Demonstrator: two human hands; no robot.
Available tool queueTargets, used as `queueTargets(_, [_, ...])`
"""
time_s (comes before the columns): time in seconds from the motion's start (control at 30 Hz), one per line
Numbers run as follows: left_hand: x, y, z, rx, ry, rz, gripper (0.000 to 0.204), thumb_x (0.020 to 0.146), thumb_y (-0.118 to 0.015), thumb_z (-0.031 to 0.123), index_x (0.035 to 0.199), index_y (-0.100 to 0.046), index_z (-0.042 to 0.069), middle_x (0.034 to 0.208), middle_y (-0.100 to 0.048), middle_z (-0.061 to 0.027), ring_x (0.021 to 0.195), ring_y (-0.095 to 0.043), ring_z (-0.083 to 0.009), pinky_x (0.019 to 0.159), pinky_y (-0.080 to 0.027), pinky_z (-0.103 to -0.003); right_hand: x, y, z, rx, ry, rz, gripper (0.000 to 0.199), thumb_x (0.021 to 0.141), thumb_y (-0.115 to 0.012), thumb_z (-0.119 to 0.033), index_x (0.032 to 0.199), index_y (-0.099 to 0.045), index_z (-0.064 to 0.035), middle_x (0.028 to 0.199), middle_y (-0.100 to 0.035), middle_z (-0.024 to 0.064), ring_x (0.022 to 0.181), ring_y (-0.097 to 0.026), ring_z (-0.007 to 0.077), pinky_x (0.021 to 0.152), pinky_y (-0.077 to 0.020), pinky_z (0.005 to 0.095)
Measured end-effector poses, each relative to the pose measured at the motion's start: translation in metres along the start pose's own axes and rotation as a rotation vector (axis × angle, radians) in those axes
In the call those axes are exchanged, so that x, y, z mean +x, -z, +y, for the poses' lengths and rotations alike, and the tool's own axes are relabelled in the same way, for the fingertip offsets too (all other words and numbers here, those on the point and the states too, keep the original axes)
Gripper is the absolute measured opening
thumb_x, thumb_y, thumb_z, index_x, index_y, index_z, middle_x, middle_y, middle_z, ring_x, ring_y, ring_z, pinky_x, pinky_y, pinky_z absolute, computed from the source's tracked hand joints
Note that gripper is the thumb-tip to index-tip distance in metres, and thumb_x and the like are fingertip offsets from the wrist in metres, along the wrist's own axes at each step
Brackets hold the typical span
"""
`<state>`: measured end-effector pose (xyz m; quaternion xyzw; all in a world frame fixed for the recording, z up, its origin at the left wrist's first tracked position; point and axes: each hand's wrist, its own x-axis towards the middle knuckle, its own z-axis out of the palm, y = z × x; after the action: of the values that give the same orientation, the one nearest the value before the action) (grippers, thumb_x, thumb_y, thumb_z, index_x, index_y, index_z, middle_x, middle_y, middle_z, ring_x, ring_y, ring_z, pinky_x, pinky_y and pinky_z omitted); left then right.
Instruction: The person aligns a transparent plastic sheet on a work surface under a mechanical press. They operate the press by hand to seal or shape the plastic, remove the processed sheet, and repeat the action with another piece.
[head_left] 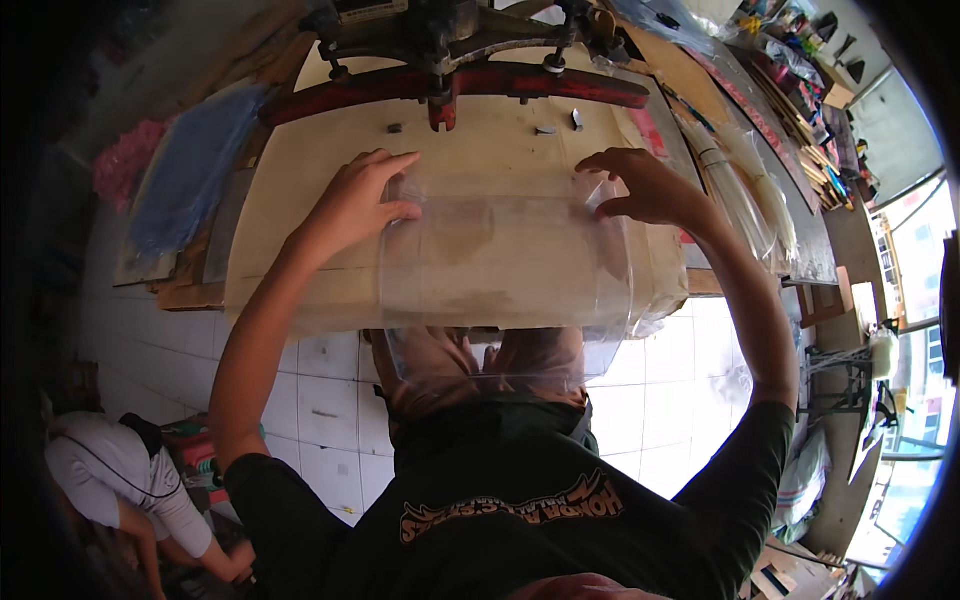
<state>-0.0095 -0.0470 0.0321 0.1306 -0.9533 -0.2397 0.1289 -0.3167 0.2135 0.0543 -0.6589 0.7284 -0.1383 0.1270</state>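
Observation:
A clear plastic sheet (510, 262) lies across a tan-covered work board (300, 215), its near end hanging past the board's front edge over my lap. Beside the sheet's far left corner is my left hand (372, 195), thumb and forefinger spread apart. My right hand (640, 188) curves around the far right corner, with a gap between thumb and fingers. Both hands are at the plastic's edges; whether any hidden finger pinches it is unclear. Beyond them, a few small dark pieces (576, 120) rest on the board below a red metal bar (350, 100).
The bar belongs to a dark machine (440, 40) overhanging the board. Blue plastic sheets (190, 170) and a pink bundle (128, 165) lie left; clear strips (735, 190) and assorted sticks (822, 175) lie right. Another person (130, 480) bends down at lower left.

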Motion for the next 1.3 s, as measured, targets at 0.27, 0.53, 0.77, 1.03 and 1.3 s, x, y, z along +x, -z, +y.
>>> queueTargets(0.27, [-0.004,0.026,-0.001,-0.226,0.019,-0.143,0.028,0.082,-0.088,0.021,0.099,-0.078,0.001,0.075,-0.07,-0.0025,0.065,-0.06,-0.0105,0.063,-0.051,-0.031,0.0,0.037,-0.007,0.04,-0.132,-0.242,0.033,0.076,-0.091,-0.029,0.092,-0.078,-0.0031,0.091,-0.076,0.0102,0.093,-0.073,0.0237,0.083,-0.0552,0.0386])
queueTargets(0.53, [-0.011,0.127,0.045,-0.446,0.051,0.059,0.03,0.091,-0.083,0.028,0.102,-0.076,0.002,0.084,-0.072,-0.0019,0.059,-0.063,-0.0075,0.053,-0.049,-0.023,-0.028,0.128,-0.049,0.522,-0.088,0.21,0.028,0.093,-0.077,-0.027,0.104,-0.07,-0.0021,0.089,-0.071,0.0023,0.059,-0.062,0.006,0.047,-0.0496,0.022])
queueTargets(0.77, [-0.066,0.157,0.134,-0.423,-0.218,0.633,0.023,0.097,-0.075,0.017,0.111,-0.073,-0.001,0.099,-0.076,-0.0113,0.076,-0.074,-0.0171,0.068,-0.059,-0.024,-0.101,0.166,-0.115,0.277,0.118,0.735,0.032,0.1,-0.068,-0.02,0.123,-0.068,0.0031,0.108,-0.076,0.0119,0.085,-0.075,0.0191,0.079,-0.0612,0.032])
queueTargets(1.03, [-0.204,0.034,0.104,-0.569,-0.308,0.308,0.059,0.093,-0.074,0.054,0.109,-0.074,-0.004,0.116,-0.07,-0.0238,0.104,-0.074,-0.0351,0.088,-0.06,-0.042,-0.203,0.003,-0.132,0.867,0.111,0.519,0.061,0.099,-0.065,-0.05,0.112,-0.067,0.0095,0.117,-0.068,0.0242,0.097,-0.071,0.033,0.09,-0.0586,0.0441])
queueTargets(1.3, [-0.253,-0.104,0.086,-1.124,0.388,0.475,0.034,0.087,-0.08,-0.004,0.119,-0.067,-0.003,0.116,-0.069,-0.0156,0.104,-0.071,-0.0191,0.088,-0.06,-0.03,-0.211,-0.128,-0.168,1.237,-0.706,0.691,0.055,0.092,-0.073,0.002,0.138,-0.042,0.0067,0.132,-0.057,0.0243,0.106,-0.074,0.0318,0.091,-0.0637,0.0383])
